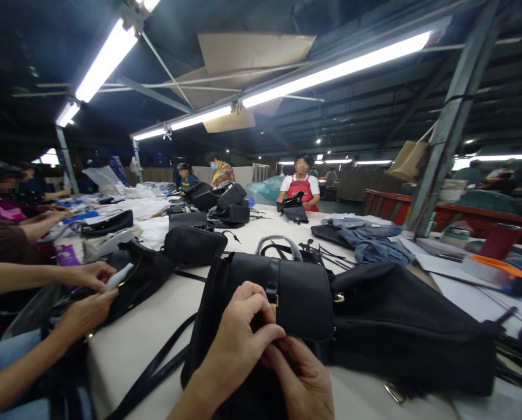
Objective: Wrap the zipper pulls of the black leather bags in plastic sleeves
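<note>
A black bag (304, 291) with a front flap stands before me on the table. A short strap with a gold clasp (273, 309) runs down the middle of its flap. My left hand (247, 335) is closed in a pinch at the clasp, thumb against fingers by the flap's lower edge. Just below and to the right, my right hand (303, 376) is also closed, its fingertips meeting the left thumb. Whatever small part lies between the fingertips is hidden. Behind the flap rises the bag's wrapped handle (282, 242).
Another black bag (413, 326) lies against the right side. At left, a co-worker's hands (90, 291) hold a white piece over a black bag with a gold zip. Several black bags (195, 245) and blue-grey cloths (374, 239) lie farther back. A person in a red apron (302, 189) stands opposite.
</note>
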`<state>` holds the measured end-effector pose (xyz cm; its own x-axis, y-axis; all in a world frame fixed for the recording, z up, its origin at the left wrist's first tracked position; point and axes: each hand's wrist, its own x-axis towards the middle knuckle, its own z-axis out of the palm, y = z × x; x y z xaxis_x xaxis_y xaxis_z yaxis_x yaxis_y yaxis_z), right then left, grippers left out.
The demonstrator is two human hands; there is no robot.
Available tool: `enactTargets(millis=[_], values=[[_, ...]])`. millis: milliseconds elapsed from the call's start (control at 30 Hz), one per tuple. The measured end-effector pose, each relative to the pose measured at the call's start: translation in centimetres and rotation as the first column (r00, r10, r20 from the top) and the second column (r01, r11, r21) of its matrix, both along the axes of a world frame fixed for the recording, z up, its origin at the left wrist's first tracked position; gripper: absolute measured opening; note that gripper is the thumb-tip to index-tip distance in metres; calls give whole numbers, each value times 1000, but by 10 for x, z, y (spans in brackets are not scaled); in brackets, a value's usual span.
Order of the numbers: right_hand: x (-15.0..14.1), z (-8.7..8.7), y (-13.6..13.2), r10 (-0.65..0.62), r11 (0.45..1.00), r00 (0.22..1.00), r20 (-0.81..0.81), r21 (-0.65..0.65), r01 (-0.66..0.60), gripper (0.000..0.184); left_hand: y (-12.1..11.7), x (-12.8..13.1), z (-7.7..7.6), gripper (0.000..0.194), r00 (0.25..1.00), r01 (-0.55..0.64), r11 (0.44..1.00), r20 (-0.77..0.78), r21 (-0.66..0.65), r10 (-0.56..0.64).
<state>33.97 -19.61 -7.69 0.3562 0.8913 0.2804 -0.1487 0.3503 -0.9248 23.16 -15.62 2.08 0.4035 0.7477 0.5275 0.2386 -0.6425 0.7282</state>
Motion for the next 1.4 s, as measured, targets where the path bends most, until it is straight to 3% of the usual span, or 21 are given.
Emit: enactTargets(millis=[100, 233, 300, 467, 633, 767, 900, 1000, 1067, 1100, 1167, 1267, 1333, 1400], values=[[-2, 3, -1, 48, 998, 988, -144, -38, -54, 39, 11, -8, 3, 18, 994, 106, 990, 28, -89, -104], [1, 7, -2, 73, 992, 962, -265, -82, -98, 48, 16, -14, 2, 19, 983, 184, 977, 24, -105, -182], [3, 9, -2, 92, 990, 958, -271, -79, -118, 47, 13, -12, 1, 11, 986, 162, 981, -23, -106, -165], [0, 16, -6, 91, 995, 967, -240, -27, -100, 33, 3, 1, -3, 23, 993, -56, 998, -107, -36, 51], [-6, 21, -7, 31, 998, 950, -311, -49, -48, 40, 9, 3, -9, 21, 998, 23, 998, -52, -51, -26], [-7, 23, -8, -12, 997, 940, -342, -76, -14, 43, 14, 2, -18, 21, 1000, 10, 999, -4, -33, -10], [-4, 24, -7, 6, 997, 929, -370, -68, -34, 42, 8, -1, -19, 23, 989, 144, 987, 42, -73, -141], [0, 24, -7, 25, 999, 924, -381, -33, -41, 39, -1, -11, -13, 24, 957, 282, 959, -69, -21, -283], [1, 26, -8, 43, 998, 901, -431, -23, -58, 39, -4, -24, -8, 23, 943, 318, 948, -108, 10, -315], [1, 27, -10, 48, 997, 881, -471, -24, -67, 38, -4, -31, -7, 21, 953, 293, 955, -88, 37, -289], [1, 30, -14, 47, 997, 837, -545, -33, -77, 35, -1, -47, -6, 20, 993, 113, 984, 5, 140, -114], [6, 35, -19, 34, 998, 792, -610, -26, -63, 33, 4, -66, -9, 14, 971, -236, 919, 122, 316, 208], [15, 36, -20, 41, 998, 769, -638, -15, -65, 34, 4, -69, -12, 15, 967, -251, 891, 70, 378, 243], [26, 38, -20, 42, 998, 756, -653, -8, -63, 37, 2, -66, -14, 20, 982, -152, 902, -43, 404, 185]])
